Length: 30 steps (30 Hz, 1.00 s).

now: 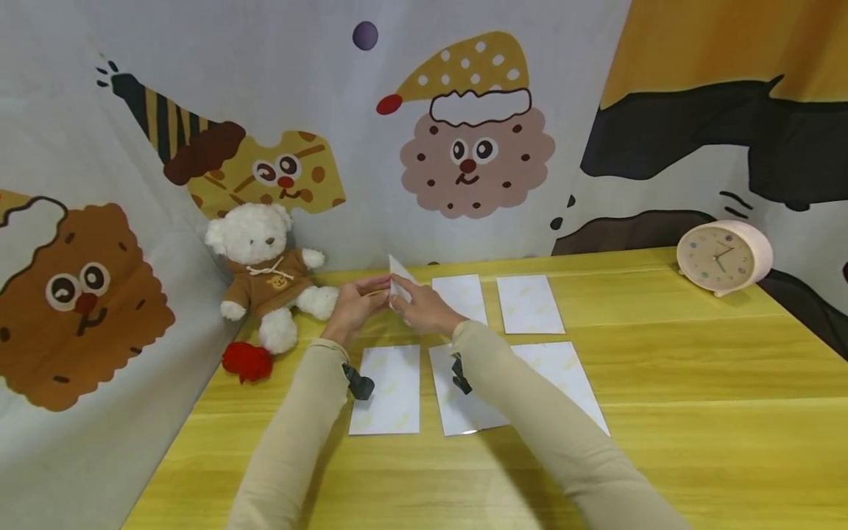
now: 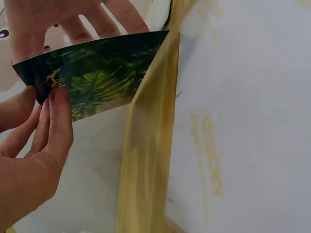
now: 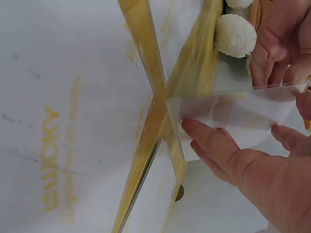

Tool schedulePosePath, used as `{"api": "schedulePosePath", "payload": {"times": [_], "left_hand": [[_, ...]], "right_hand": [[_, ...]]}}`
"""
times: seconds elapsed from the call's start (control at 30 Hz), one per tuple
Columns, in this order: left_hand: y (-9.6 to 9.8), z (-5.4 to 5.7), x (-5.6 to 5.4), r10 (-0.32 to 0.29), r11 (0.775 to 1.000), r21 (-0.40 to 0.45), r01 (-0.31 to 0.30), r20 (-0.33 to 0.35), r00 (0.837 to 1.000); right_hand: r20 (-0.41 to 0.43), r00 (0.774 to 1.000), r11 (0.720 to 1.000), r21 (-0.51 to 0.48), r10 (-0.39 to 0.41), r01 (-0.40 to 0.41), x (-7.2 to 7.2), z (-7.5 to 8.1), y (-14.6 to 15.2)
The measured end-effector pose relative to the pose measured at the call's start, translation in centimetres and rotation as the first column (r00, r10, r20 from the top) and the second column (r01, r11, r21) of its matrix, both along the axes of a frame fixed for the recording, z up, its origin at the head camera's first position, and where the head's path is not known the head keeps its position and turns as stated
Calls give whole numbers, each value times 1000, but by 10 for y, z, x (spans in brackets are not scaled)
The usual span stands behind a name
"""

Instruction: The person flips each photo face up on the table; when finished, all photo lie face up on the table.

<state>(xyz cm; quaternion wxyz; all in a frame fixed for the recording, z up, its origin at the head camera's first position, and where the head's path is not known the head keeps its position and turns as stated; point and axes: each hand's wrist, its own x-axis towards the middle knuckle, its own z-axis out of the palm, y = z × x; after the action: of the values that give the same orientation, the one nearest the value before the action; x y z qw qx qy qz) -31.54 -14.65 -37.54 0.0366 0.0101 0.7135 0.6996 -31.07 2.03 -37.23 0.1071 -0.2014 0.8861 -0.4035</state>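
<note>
Between my hands, raised above the table, is a photo print [image 2: 104, 73] showing green leaves on a dark ground. Its pale back [image 3: 233, 104] bears faint yellow lettering and has a see-through margin. My left hand [image 1: 354, 305] pinches one end, thumb and fingers on either side, as the left wrist view shows. Against the back lie the fingers of my right hand [image 1: 427, 305]; they look fairly straight in the right wrist view, and none shows on the picture side. In the head view the print is nearly edge-on and partly covered by the hands.
White sheets lie on the wooden table [image 1: 662, 442]: a lower-left one [image 1: 386, 390], larger white area [image 1: 556, 368] partly under my right arm, and two farther back [image 1: 530, 304]. A teddy bear [image 1: 265, 280] and red object [image 1: 247, 361] sit left, an alarm clock [image 1: 718, 258] right.
</note>
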Motion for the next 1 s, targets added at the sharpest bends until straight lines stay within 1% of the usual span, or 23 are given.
{"api": "schedulePosePath", "payload": {"times": [0.1,0.2,0.27,0.37,0.43,0.5,0.57,0.63,0.7,0.77,0.87,0.93,1.0], "left_hand": [[1,0,1,-7,1000,-1,7,18,1000],[3,0,0,-33,999,13,32,35,999],[4,0,0,-46,999,28,45,50,998],[5,1,0,-53,998,50,49,69,996],[5,2,1,-54,997,53,50,72,996],[7,3,2,-50,998,37,48,66,997],[8,3,3,-43,999,-6,43,44,998],[11,3,4,-33,996,-78,33,7,999],[14,4,5,-24,986,-164,16,-45,999],[15,4,5,-15,967,-254,-10,-95,995],[17,6,5,-4,930,-365,-49,-142,990],[16,6,4,-3,908,-414,-61,-151,988],[15,6,3,7,896,-438,-75,-153,988]], "right_hand": [[19,999,1000,-15,-27,27,2,2,1],[47,997,997,-44,-58,60,2,5,3],[69,995,995,-75,-66,71,3,9,4],[118,992,985,-159,-43,61,3,14,7],[147,989,972,-230,-21,55,4,17,8],[167,986,953,-297,-2,52,4,20,10],[168,986,940,-335,1,56,3,22,11],[165,986,930,-362,-3,64,2,22,12],[152,988,925,-374,-10,67,1,22,13],[140,990,920,-387,-14,67,0,21,15],[131,991,910,-409,-15,68,-2,19,18],[130,991,904,-420,-22,75,-3,17,20],[134,990,900,-427,-34,89,-4,16,22]]}}
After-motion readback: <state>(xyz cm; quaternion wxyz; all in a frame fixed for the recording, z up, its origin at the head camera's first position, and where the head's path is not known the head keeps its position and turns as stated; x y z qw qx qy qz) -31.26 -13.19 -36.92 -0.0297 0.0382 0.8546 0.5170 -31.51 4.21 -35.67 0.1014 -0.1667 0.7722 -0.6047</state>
